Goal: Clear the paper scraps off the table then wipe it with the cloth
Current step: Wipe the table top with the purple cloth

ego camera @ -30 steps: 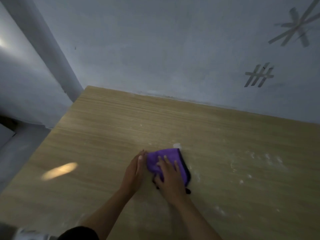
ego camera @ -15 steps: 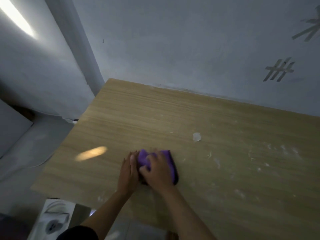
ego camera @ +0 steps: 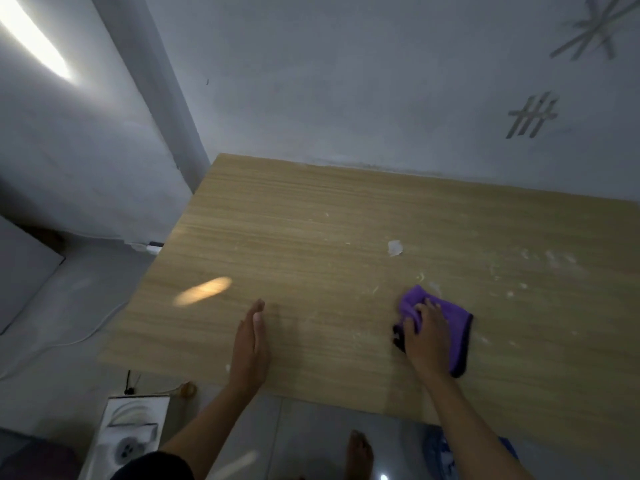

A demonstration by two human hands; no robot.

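Observation:
A purple cloth (ego camera: 453, 317) with a dark edge lies on the wooden table (ego camera: 311, 237), right of the middle near the front. My right hand (ego camera: 427, 334) presses down on it, fingers curled into the fabric. My left hand (ego camera: 251, 344) stands on its edge near the table's front, fingers straight and together, holding nothing. A white paper scrap (ego camera: 394, 247) lies farther back, apart from the cloth. Pale smears and small crumbs (ego camera: 550, 258) mark the right part of the tabletop.
The table's far edge meets a grey wall with tape marks (ego camera: 533, 116). Left of the table the tiled floor holds a white box (ego camera: 128, 434) and a white cable (ego camera: 69, 341). A bare foot (ego camera: 360, 452) and a blue item (ego camera: 443, 452) show below the front edge.
My right hand has slid the cloth to the right, away from my left hand, which was touching it before. The left hand now stands alone near the front edge.

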